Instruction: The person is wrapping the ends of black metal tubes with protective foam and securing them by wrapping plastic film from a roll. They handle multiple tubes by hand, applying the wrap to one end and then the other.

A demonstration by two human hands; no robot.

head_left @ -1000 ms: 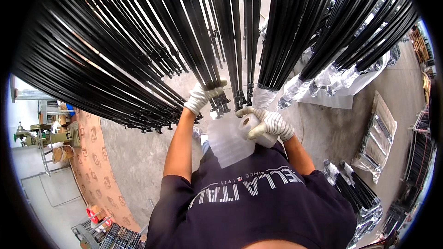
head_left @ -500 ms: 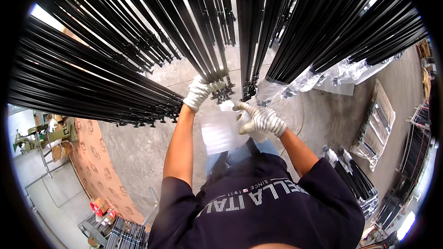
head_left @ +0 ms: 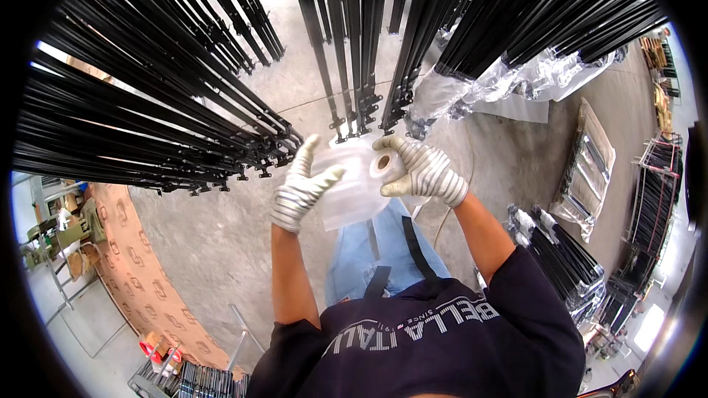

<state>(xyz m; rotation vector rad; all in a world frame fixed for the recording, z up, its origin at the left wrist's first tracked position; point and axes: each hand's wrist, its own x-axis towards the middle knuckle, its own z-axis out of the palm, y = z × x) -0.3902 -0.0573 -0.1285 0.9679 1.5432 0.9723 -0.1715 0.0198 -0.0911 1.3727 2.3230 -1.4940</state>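
In my gloved right hand [head_left: 430,171] is a roll of white wrap [head_left: 380,172], its brown cardboard core facing up. A loose, translucent sheet [head_left: 341,205] of the wrap hangs from the roll on its left side. My gloved left hand [head_left: 301,191] is open beside that sheet, thumb and fingers spread apart; whether it touches the sheet I cannot tell. Just beyond both hands stand several long black metal bars [head_left: 352,51], with small brackets at their lower ends. A further group of black bars [head_left: 402,96] rises beyond my right hand.
Dense rows of black bars [head_left: 147,114] lean at the left. Bars at the right have clear plastic film [head_left: 501,88] round their lower ends. Farther right lie a wrapped flat package [head_left: 586,169] and wrapped black bundles [head_left: 560,262]. Brown printed cardboard [head_left: 140,265] covers the floor at left.
My left hand has let go of the black bars and drawn back toward me, opening. The roll in my right hand has tipped so its core shows more. My view has shifted slightly.
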